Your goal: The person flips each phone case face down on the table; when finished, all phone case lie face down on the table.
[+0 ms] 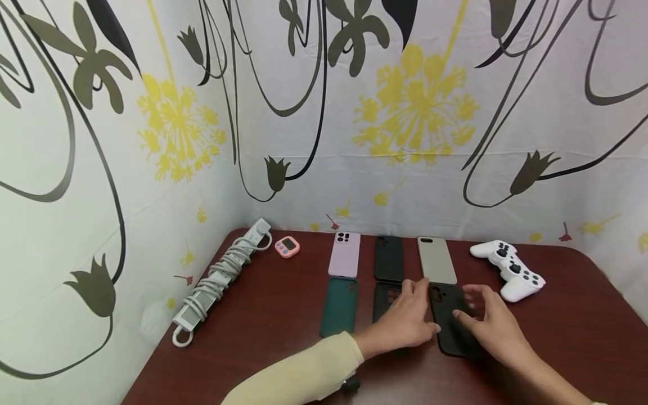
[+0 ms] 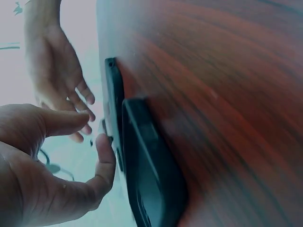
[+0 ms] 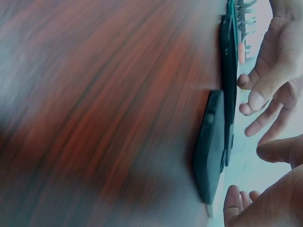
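Note:
Two rows of phone cases lie flat on the table. At the front right is a black phone case (image 1: pixel 449 332) with a camera cutout at its upper left. My right hand (image 1: pixel 493 329) hovers over its right edge, thumb and fingers spread apart. My left hand (image 1: pixel 402 320) reaches over another black phone case (image 1: pixel 381 298) in the front middle and hides much of it. Its fingertips are near the lower left corner of a beige phone case (image 1: pixel 437 261). Both wrist views show gaps between the hands' fingers and the nearest black phone case (image 3: pixel 210 146), with nothing gripped.
A teal case (image 1: pixel 339 306) lies front left, a lilac one (image 1: pixel 344 256) and a black one (image 1: pixel 388 259) behind. A white game controller (image 1: pixel 508 270) is at right. A cord-wrapped power strip (image 1: pixel 223 275) and a pink timer (image 1: pixel 287 246) are at left. Patterned curtain (image 1: pixel 304 135) surrounds the table.

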A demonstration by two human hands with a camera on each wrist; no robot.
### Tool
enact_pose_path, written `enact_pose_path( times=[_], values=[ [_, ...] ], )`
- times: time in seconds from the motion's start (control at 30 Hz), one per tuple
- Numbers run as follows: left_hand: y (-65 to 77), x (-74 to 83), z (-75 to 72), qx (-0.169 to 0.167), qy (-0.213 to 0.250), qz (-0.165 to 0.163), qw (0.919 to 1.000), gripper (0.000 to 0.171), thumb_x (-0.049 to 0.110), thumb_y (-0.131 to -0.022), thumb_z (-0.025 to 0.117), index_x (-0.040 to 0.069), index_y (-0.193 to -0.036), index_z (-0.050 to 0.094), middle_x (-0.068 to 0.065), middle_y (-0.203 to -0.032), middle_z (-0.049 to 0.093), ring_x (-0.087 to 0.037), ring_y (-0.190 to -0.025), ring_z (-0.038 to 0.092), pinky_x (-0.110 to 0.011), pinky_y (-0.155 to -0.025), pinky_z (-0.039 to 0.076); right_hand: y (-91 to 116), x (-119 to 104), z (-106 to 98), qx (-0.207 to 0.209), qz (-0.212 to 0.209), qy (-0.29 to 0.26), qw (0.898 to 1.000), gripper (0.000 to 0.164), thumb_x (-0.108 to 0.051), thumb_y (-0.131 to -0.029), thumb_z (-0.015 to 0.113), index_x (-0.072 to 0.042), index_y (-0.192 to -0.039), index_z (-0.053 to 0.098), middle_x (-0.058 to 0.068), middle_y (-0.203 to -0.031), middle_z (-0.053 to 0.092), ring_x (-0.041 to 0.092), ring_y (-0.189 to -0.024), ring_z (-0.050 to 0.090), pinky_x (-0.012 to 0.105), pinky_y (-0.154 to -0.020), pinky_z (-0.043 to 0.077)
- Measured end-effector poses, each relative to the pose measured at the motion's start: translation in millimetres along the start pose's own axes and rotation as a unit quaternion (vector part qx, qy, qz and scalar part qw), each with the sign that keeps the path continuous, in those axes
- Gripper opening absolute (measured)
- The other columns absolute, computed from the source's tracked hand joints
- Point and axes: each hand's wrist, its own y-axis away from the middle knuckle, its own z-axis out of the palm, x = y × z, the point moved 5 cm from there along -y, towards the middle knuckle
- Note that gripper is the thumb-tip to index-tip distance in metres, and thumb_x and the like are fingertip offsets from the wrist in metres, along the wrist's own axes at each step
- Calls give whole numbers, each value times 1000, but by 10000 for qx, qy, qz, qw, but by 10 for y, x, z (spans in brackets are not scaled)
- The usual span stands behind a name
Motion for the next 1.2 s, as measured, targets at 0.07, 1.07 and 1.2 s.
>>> enact_pose_path(
  times=[0.07, 1.07, 1.2],
  values=[
    [31, -76, -96, 124, 256, -28, 9996, 91, 30, -95, 81, 25, -167, 25, -5, -148, 45, -4, -83, 57, -21, -71, 50, 5, -46, 10, 19, 18, -138, 9999, 62, -24, -99, 75, 4, -146, 46, 28, -135, 60, 39, -120, 61, 17, -78, 48],
    [541, -898, -665, -132, 1641, -196, 9862, 76, 13, -99, 75, 10, -163, 36, -16, -150, 59, -23, -120, 71, -36, -88, 62, 50, -644, 676, -1481, 432, -908, 9838, 88, -33, -98, 77, 4, -162, 29, 23, -151, 55, 29, -124, 65, 49, -95, 58],
    [496, -907, -631, -196, 1486, -220, 9885, 73, 13, -98, 77, 7, -161, 40, -15, -148, 62, -19, -113, 74, -29, -82, 62, 48, -664, 711, -1582, 638, -962, 9806, 85, -34, -101, 72, 5, -162, 28, 24, -152, 54, 28, -123, 65, 44, -91, 59]
  ],
)
